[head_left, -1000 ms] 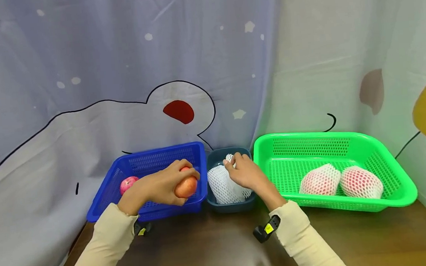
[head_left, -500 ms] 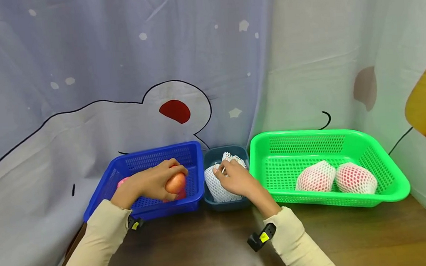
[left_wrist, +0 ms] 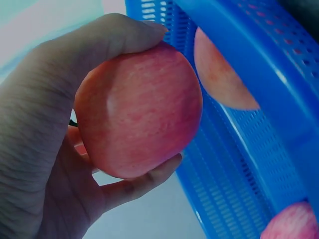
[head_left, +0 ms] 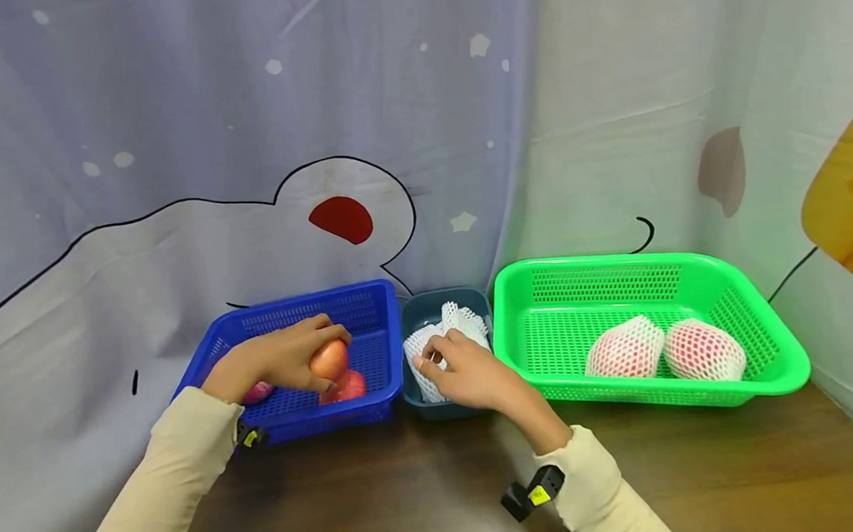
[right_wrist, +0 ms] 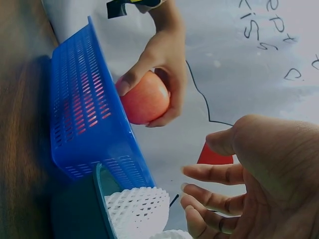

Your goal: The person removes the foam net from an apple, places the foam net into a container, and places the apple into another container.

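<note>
In the head view, my left grip [head_left: 286, 356] held an apple [head_left: 329, 361] over the blue basket [head_left: 376, 353], lower left; I judged the step to be setting it in, the next move calling for a descent clear of the red apple [head_left: 347, 387] below. My right grip [head_left: 468, 371], relaxed and holding nothing, partly hid the white netting [head_left: 463, 320], lower centre. In the left wrist view, the basket's rim [left_wrist: 271, 74] cut off a fruit [left_wrist: 219, 77], upper right. In the right wrist view, red patches [right_wrist: 79, 112] through the basket, left, were probably fruit.

The held apple [head_left: 329, 360] looks smooth. The basket [head_left: 560, 335] at four o'clock is glossy plastic, the table [head_left: 415, 501] at six wooden.
</note>
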Demonstrator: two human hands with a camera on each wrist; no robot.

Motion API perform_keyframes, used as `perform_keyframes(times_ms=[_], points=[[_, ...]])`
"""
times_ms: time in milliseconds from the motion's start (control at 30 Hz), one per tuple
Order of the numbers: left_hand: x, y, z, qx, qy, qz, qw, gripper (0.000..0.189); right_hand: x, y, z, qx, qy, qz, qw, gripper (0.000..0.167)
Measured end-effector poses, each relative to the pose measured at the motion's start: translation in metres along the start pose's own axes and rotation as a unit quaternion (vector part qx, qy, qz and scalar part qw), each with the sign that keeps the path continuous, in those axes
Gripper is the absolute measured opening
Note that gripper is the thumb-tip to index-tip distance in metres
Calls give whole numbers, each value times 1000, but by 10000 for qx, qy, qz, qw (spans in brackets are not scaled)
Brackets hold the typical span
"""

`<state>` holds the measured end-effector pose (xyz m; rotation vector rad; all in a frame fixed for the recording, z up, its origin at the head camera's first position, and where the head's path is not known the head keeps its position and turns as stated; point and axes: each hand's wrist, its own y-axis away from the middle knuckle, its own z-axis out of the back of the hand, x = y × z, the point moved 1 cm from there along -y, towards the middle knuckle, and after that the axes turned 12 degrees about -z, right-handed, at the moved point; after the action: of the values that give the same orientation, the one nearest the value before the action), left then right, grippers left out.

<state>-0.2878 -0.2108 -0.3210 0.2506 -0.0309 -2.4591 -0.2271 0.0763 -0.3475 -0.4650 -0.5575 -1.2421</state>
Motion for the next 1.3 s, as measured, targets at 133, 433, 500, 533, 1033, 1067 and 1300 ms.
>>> perform_keyframes(times_ms=[133,433,500,533,1033,1067,1300], points=[[10,1,2,74,-99,-91,9999,53,0,3,0,82,-20,13,10000,23],[28,7,3,459,-165,78,9988,56,-5,7,0,324,-56,43,9994,21],[31,7,4,588,-130,151,9981,56,-7,8,0,378,-47,83,9992,21],[33,8,4,645,-113,194,9977,56,-8,8,0,394,-34,115,9992,21],[53,19,1,1269,259,564,9900,49,-11,10,-1,792,79,434,9959,20],[54,20,-1,1357,349,610,9883,47,-11,9,-2,818,76,458,9956,20],[62,26,-13,1848,950,835,9746,34,-12,11,-4,964,109,505,9940,20]])
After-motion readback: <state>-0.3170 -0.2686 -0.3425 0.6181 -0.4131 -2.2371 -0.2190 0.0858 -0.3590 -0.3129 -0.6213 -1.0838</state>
